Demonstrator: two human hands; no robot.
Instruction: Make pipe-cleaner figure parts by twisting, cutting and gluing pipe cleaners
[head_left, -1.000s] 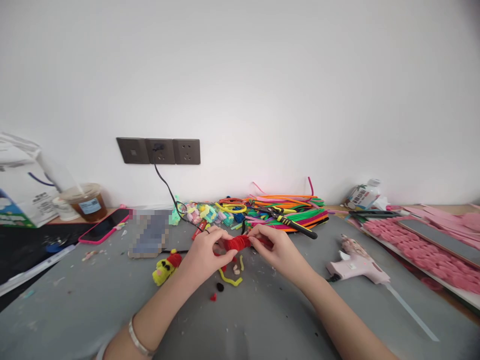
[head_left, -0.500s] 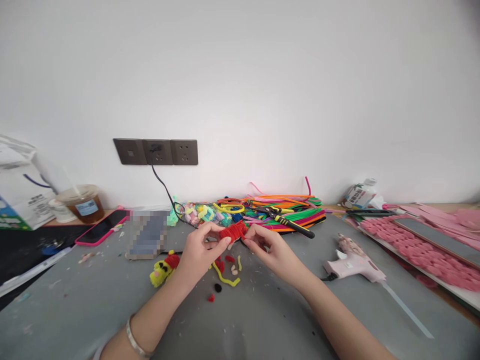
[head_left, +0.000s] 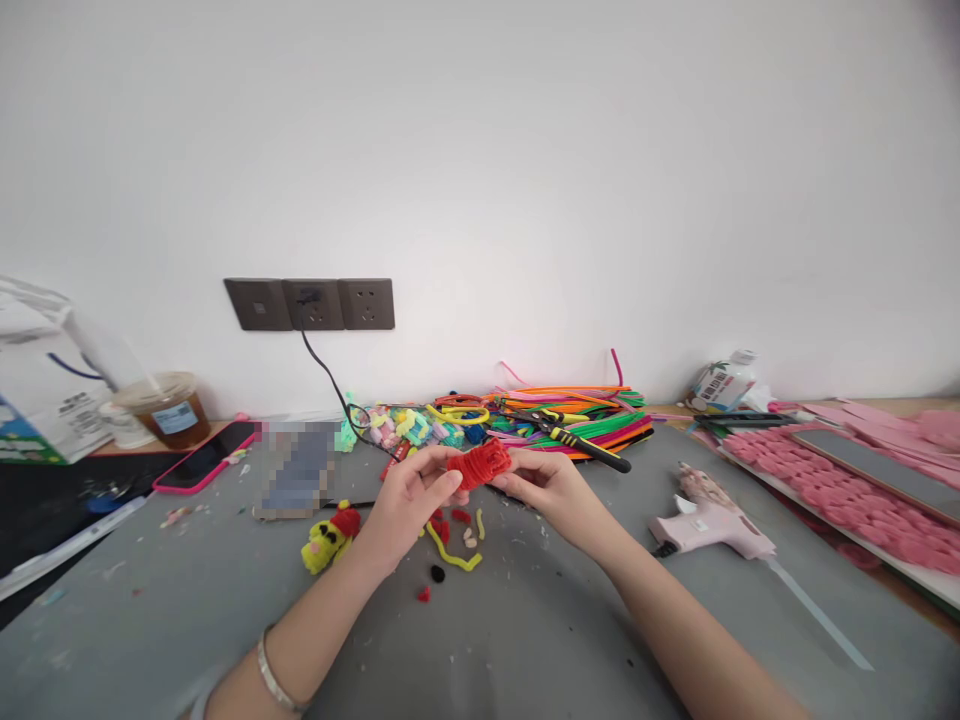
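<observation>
Both hands hold a small red coil of fuzzy pipe cleaner [head_left: 480, 464] a little above the grey table [head_left: 165, 620]. My left hand [head_left: 409, 505] pinches its left end with thumb and fingers. My right hand [head_left: 551, 492] grips its right end, fingers closed. Below the hands lie short scraps: a bent yellow piece [head_left: 450, 552], red bits and a black pompom [head_left: 437, 574]. A yellow and red pipe-cleaner figure [head_left: 328, 536] lies left of my left hand.
A heap of coloured pipe cleaners [head_left: 577, 415] with black-and-yellow pliers [head_left: 581, 444] lies behind the hands. A pink glue gun [head_left: 709, 530] is on the right, trays of pink pieces [head_left: 832, 500] beyond it. At the left are a pink phone [head_left: 206, 455], an iced drink cup [head_left: 169, 408] and a box.
The hands have lifted the red coil slightly and turned it; it now looks shorter and more bunched than a second ago. My right hand has closed in on it.
</observation>
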